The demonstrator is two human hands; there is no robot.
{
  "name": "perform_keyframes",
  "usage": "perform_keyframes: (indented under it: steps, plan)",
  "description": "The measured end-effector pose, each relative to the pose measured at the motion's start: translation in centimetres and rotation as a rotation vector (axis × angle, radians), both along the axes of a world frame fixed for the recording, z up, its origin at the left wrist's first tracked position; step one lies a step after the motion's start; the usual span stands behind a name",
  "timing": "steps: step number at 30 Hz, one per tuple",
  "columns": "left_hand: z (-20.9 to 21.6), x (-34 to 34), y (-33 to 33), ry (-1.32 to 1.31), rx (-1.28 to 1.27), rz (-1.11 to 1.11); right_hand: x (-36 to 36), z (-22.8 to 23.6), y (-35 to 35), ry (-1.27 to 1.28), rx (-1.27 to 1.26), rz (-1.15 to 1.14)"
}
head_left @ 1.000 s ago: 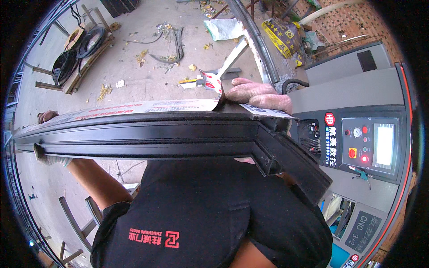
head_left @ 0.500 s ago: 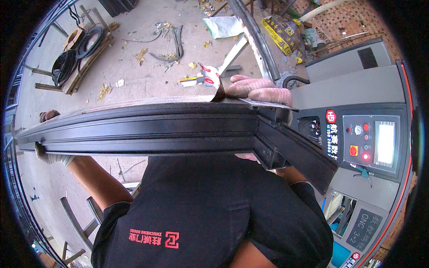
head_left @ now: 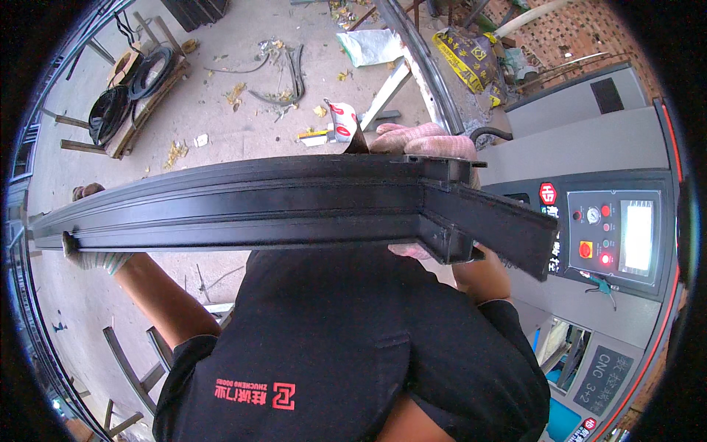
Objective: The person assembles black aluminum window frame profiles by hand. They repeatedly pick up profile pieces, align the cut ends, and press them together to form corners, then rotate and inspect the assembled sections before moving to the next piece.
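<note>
The long, ribbed black metal profile [head_left: 243,210] spans the view from the far left to right of centre, held in front of the torso in the black shirt [head_left: 324,324]. At its right end, a short black profile section [head_left: 512,230] meets it at an angled corner and points right and slightly downward.

Left hand [head_left: 94,259], light knit glove: positioned near the left end. The fingers [head_left: 90,190] bend over the far edge and the thumb rests at the near edge; the grip is spread to the width of the profile.

Right hand [head_left: 428,144], pink-and-white glove: positioned near the corner. The fingers lie together along the far edge, and a patch of pink glove shows below the near edge. The thumb is hidden, so its exact spread cannot be told.

A red-and-white printed film [head_left: 342,121] curls up just left of the right hand. The grey control cabinet [head_left: 534,158] stands at the right.
</note>
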State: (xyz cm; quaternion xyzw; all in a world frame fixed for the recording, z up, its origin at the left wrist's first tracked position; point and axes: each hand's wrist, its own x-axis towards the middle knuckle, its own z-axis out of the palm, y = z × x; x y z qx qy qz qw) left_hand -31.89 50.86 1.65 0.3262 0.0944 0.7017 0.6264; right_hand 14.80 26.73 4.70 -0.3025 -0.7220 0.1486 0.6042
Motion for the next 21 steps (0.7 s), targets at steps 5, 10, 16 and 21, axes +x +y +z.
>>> perform_keyframes:
  steps: [5, 10, 16, 21]
  plan:
    - [-1.4, -0.9, 0.2, 0.125, -0.045, 0.053, 0.5, -0.5, -1.2, -0.024, -0.152, -0.050]
    - [-2.4, -2.1, 2.5, 0.124, -0.273, 0.406, 1.2, -1.3, -2.9, -0.040, -0.428, -0.169]
    - [-2.2, -0.8, 2.1, 0.127, -0.348, 0.411, 2.3, -1.4, -4.3, -0.156, -0.665, -0.210]
    - [-0.9, 1.3, 1.2, 0.130, -0.364, 0.478, 2.6, -1.0, -4.7, -0.030, -0.679, -0.184]
